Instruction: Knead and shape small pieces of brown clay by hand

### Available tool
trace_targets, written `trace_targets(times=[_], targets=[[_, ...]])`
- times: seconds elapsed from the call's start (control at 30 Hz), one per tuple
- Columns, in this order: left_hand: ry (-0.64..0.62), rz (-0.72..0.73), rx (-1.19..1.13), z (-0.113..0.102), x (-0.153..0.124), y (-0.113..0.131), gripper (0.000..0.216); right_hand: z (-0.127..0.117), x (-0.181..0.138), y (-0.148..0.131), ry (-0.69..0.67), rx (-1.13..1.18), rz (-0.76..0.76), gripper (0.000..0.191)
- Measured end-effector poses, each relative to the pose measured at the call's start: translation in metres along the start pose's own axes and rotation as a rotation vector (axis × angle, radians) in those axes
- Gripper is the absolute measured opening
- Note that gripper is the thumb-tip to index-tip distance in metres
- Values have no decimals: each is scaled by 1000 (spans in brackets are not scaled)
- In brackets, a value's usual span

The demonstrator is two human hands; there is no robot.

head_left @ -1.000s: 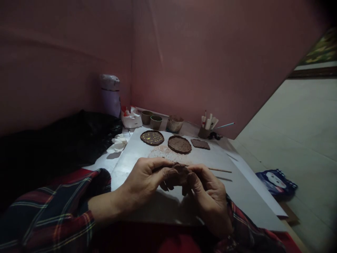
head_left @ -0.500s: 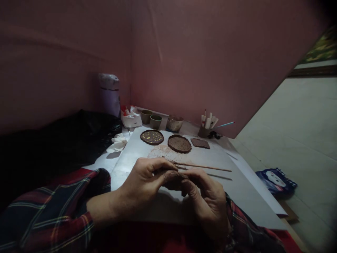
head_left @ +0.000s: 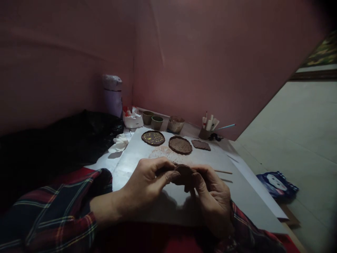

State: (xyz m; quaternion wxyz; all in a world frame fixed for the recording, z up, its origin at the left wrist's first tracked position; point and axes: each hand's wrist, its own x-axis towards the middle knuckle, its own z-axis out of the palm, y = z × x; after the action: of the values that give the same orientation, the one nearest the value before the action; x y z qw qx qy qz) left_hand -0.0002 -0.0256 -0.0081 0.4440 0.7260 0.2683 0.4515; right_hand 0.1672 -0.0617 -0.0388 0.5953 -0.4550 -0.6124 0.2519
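Between my two hands, above the near part of a white board (head_left: 237, 203), is a flattened piece of brown clay (head_left: 183, 175). My left hand (head_left: 151, 179) pinches its left edge, thumb on the near face. The right edge is gripped by my right hand (head_left: 212, 193), also between thumb and fingers. Behind the hands lie two thin sticks (head_left: 223, 172), partly hidden by my right hand. Farther back rest a round clay disc with yellow specks (head_left: 153, 138), a plain round clay disc with a raised rim (head_left: 180, 145) and a small rectangular clay slab (head_left: 201, 144).
Along the back stand two small cups (head_left: 157, 122), a smeared glass bowl (head_left: 175, 124) and a holder with tools (head_left: 204, 133). A tissue pack (head_left: 133, 119), crumpled tissue (head_left: 119, 143), purple bottle (head_left: 113, 96) and black plastic bag (head_left: 65, 140) are at left. Pink walls enclose the table.
Both hands have tilted the clay piece so more of its broad face shows. My right hand has shifted slightly right, covering more of the sticks. The whole view has moved a little.
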Motion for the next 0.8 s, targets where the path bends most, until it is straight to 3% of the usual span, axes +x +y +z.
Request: trace_targets(times=[0.17, 0.33, 0.53, 0.7, 0.8], targets=[[-2, -111, -138, -1, 0, -2, 11, -1, 2, 1, -19, 70, 45, 16], [2, -171, -207, -2, 2, 1, 30, -2, 7, 0, 48, 186, 93, 19], [-3, -293, -185, 1, 1, 1, 14, -1, 10, -1, 26, 229, 130, 19], [-25, -242, -176, 1, 0, -1, 12, -1, 8, -2, -4, 215, 132, 19], [27, -202, -191, 1, 0, 2, 9, -1, 7, -2, 29, 163, 79, 17]])
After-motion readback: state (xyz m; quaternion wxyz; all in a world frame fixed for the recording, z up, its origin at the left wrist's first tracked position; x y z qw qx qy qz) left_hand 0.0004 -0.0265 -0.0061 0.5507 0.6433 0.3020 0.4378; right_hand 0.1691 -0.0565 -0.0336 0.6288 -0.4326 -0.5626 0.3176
